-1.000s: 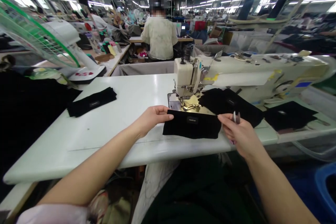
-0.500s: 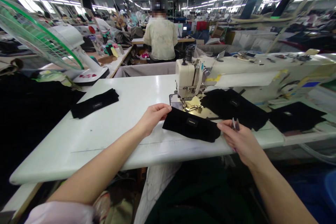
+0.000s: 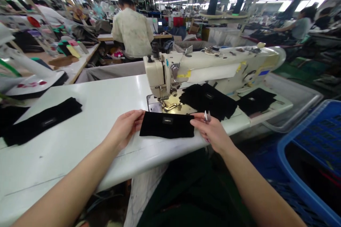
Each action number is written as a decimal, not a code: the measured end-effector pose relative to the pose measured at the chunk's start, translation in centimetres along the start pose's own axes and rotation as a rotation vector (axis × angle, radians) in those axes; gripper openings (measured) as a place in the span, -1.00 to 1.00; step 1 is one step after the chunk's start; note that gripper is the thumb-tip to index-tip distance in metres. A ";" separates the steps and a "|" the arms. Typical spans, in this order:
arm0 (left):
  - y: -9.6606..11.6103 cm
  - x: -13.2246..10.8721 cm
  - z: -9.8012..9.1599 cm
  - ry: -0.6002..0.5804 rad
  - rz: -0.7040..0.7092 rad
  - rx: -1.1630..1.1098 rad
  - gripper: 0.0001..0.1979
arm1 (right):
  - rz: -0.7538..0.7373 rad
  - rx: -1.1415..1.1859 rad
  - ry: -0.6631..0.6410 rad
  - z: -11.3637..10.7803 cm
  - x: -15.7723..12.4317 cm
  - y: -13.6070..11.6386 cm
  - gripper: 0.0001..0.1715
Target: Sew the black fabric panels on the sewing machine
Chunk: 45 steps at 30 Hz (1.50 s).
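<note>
A black fabric piece with a small sewn label lies flat on the white table, just in front of the sewing machine. My left hand pinches its left edge. My right hand grips its right edge, and a small pair of thread snips sticks up from the same hand. Both hands are closed on the cloth.
More black pieces are heaped behind the needle, and another lies on the machine bed. One black piece sits at the table's left. A blue crate stands at my right. A person sits ahead, back turned.
The view has swung to the right. The black piece lies straight now, where half a second ago it was tilted. Both hands keep their hold on its ends.
</note>
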<state>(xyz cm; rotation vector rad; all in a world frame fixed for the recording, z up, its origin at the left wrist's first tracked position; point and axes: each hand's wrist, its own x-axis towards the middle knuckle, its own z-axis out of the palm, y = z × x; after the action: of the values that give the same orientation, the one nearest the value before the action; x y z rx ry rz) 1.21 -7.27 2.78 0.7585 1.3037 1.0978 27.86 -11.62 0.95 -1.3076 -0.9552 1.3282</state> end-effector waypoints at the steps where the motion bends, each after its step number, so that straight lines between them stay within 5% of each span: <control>1: 0.0 0.0 0.1 0.005 -0.004 -0.008 -0.91 | -0.008 -0.017 0.011 0.0 0.1 0.1 -0.48; 36: -0.5 -0.4 -0.1 -0.070 0.060 0.034 -0.72 | 0.013 -0.093 0.008 -0.9 -0.4 1.1 -0.59; 41: 1.8 1.7 -0.1 -0.115 0.229 0.345 -0.71 | 0.107 -0.196 -0.238 0.5 -3.6 1.3 -0.71; 45: 1.6 5.3 1.0 -0.186 0.405 0.761 -0.81 | -0.024 -0.296 -0.154 3.0 -5.5 2.9 -0.77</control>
<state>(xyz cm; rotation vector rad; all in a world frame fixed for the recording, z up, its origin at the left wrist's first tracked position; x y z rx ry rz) 1.45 -1.62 2.49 1.7066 1.4431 0.7887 24.09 -17.21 -0.50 -1.4233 -1.3096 1.3195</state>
